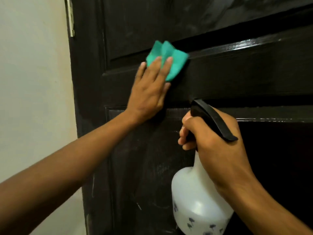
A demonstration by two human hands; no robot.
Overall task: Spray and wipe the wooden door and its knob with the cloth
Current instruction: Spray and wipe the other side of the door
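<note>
My left hand (149, 92), fingers flat, presses green cloth (166, 59) on door (237, 68) rail, upper-middle of frame. Rail runs rightward. Right hand (211, 141) grips spray bottle (199, 200) below; knob unseen.

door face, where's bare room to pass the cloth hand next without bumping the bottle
Free: the cross rail running right of the green cloth, and the upper panel above it. Crowded: below the left hand, where the right hand grips the spray bottle in front of the lower panel. No knob in view.
</note>
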